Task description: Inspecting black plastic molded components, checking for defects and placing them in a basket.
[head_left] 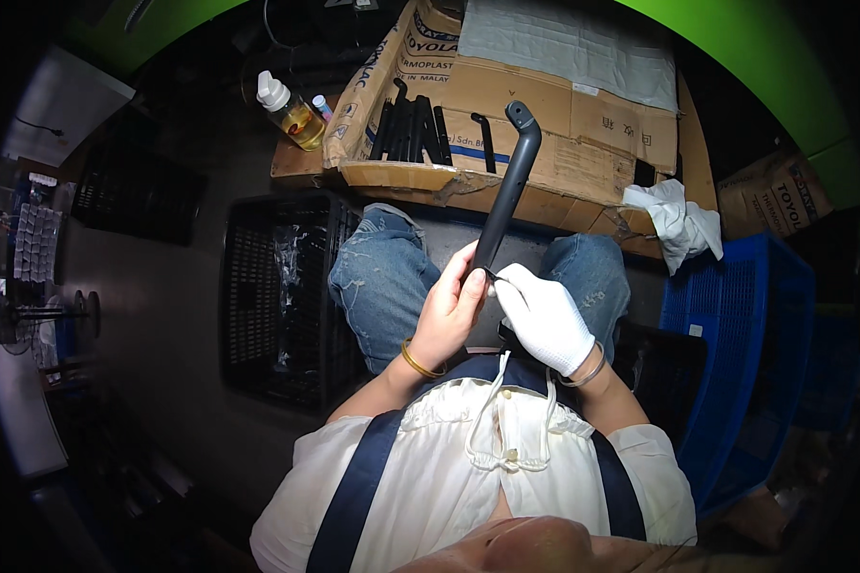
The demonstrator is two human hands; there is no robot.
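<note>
A long black tube with a bent end (508,191) slants up and away from me, the hole in its angled tip facing upward. My bare left hand (454,301) is closed round its lower part. My right hand (548,318), in a white glove, is pinched against the tube beside the left thumb. A small dark tip shows at the right fingertips; what it belongs to is hidden. Beyond my knees, several similar black tubes (416,132) lie in a low, cut-open cardboard box (392,177), and a single bent one (486,143) lies apart from them.
A bottle of yellow liquid (301,124) stands left of the box, beside a small blue-capped tube (321,105). A white cloth (678,222) hangs over the box's right corner. A black crate (248,325) is at my left, blue crates (726,382) at my right.
</note>
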